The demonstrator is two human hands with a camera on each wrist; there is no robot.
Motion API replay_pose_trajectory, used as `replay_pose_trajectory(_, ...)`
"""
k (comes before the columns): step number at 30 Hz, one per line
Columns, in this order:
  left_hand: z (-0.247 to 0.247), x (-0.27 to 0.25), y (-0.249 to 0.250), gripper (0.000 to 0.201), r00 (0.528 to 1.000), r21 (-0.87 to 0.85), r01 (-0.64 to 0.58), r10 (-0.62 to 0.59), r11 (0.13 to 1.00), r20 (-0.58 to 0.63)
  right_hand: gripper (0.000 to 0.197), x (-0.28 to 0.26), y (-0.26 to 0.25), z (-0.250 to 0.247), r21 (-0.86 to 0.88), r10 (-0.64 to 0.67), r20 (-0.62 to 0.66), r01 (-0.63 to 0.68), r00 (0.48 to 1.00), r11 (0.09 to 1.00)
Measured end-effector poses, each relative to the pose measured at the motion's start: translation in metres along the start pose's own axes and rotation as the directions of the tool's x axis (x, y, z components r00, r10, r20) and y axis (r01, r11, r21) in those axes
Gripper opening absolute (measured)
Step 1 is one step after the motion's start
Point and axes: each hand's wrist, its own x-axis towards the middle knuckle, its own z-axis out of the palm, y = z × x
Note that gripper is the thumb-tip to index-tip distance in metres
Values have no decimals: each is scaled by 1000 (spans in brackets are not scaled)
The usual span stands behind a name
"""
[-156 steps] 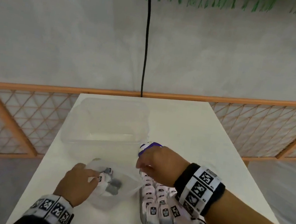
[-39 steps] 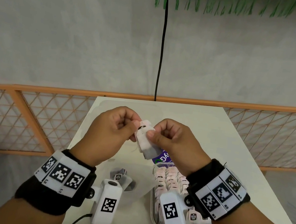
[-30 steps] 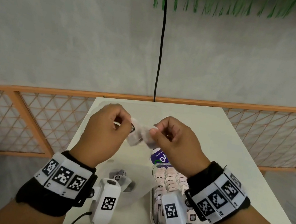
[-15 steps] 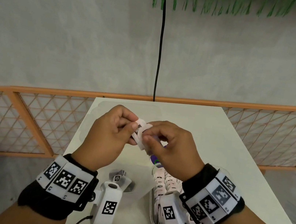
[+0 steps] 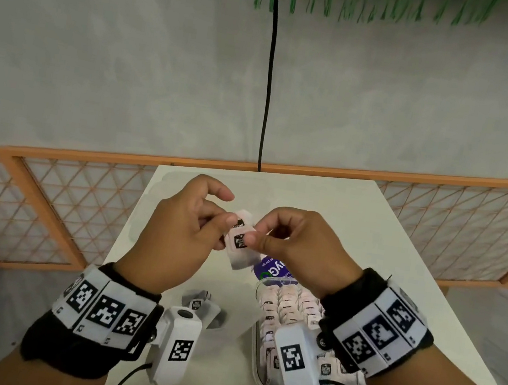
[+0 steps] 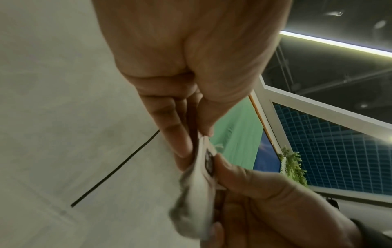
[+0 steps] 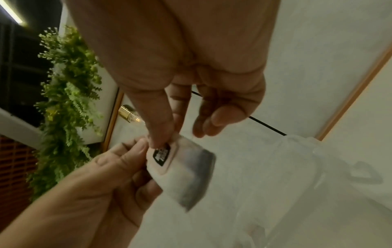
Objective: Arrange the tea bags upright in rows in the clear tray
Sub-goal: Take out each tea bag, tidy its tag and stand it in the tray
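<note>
Staged indoor recording booth: white tabletop (image 5: pixel 358 214) against plain grey wall (image 5: pixel 102 54), orange lattice railing (image 5: pixel 45 210), hanging artificial greenery (image 7: pixel 67 87), dangling black cable (image 5: pixel 268 79).

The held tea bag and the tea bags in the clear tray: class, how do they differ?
The held tea bag hangs tilted in the air, pinched by the left hand and right hand; the tea bags in the clear tray stand upright in rows. The held one is alone; the tray's are packed close. Both carry a black label.
</note>
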Motion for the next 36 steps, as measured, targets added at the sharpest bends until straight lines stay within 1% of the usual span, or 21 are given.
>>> replay_pose_trajectory(3, 0, 1, 0, 18, 999, 18, -42, 42, 999, 22, 20, 0, 3, 2, 135, 69, -28, -65, 997, 989)
replay_pose_trajectory(5, -1, 2, -1, 20, 997, 27, -64, 64, 998, 32, 19, 0, 4, 3, 193, 92, -24, -86, 995, 978)
replay_pose_trajectory(9, -2, 1, 0, 26, 996, 13, -85, 84, 996, 43, 16, 1, 4, 6, 195, 93, -29, -85, 995, 977)
replay_pose_trajectory(11, -1, 0, 1, 32, 996, -31, -69, 70, 997, 53, 16, 1, 5, 7, 200, 85, -41, -75, 996, 977)
replay_pose_trajectory(13, -1, -3, 2, 51, 997, -81, -35, 40, 996, 70, 17, 1, 7, 6, 201, 76, -49, -64, 996, 977)
replay_pose_trajectory(15, 1, -4, 0, 65, 996, -67, -25, 31, 997, 88, 21, 1, 10, 6, 200, 77, -56, -65, 995, 978)
replay_pose_trajectory(17, 3, -3, -2, 68, 996, -45, -25, 29, 999, 88, 21, 0, 13, 7, 196, 81, -65, -67, 995, 978)
replay_pose_trajectory(20, 9, -3, -7, 69, 998, -30, -35, 37, 999, 57, 17, -1, 15, 9, 196, 81, -79, -65, 994, 979)
replay_pose_trajectory(22, 12, -4, -8, 70, 998, -15, -44, 44, 999, 41, 15, -3, 16, 8, 152, 59, -85, -45, 995, 987)
replay_pose_trajectory(23, 13, -4, -9, 71, 998, 15, -57, 57, 998, 39, 15, -4, 16, 7, 75, 24, -90, -17, 996, 997)
replay_pose_trajectory(24, 14, -4, -9, 73, 996, 60, -78, 75, 995, 46, 16, -5, 16, 6, -57, -34, -97, 28, 995, 998)
replay_pose_trajectory(25, 15, -5, -9, 75, 993, 109, -101, 94, 989, 65, 21, -6, 16, 5, -227, -120, -95, 96, 988, 969)
replay_pose_trajectory(26, 16, -5, -10, 76, 990, 151, -123, 110, 981, 91, 25, -8, 16, 5, -398, -234, -72, 187, 970, 898)
replay_pose_trajectory(27, 18, -6, -10, 77, 985, 184, -141, 120, 973, 121, 25, -10, 16, 4, -538, -349, -21, 283, 937, 794)
replay_pose_trajectory(28, 20, -7, -11, 78, 982, 212, -150, 120, 966, 148, 19, -11, 16, 5, -654, -434, 50, 358, 899, 666)
replay_pose_trajectory(29, 23, -8, -12, 80, 979, 237, -152, 113, 960, 172, 12, -12, 17, 5, -751, -472, 118, 390, 873, 533)
replay_pose_trajectory(30, 26, -9, -14, 82, 976, 252, -149, 102, 956, 192, 5, -13, 19, 5, -820, -483, 158, 387, 861, 421)
replay_pose_trajectory(31, 29, -11, -16, 84, 973, 255, -145, 91, 956, 211, 4, -15, 21, 6, -859, -467, 172, 363, 868, 359)
replay_pose_trajectory(32, 32, -11, -18, 86, 970, 248, -138, 80, 959, 229, 7, -17, 23, 5, -875, -429, 175, 340, 886, 345)
replay_pose_trajectory(33, 34, -12, -19, 90, 968, 240, -125, 65, 963, 244, 7, -19, 25, 2, -880, -389, 175, 321, 904, 350)
replay_pose_trajectory(36, 33, -13, -25, 96, 968, 276, -77, 6, 958, 251, 7, -24, 33, -23, -874, -296, 159, 274, 942, 402)
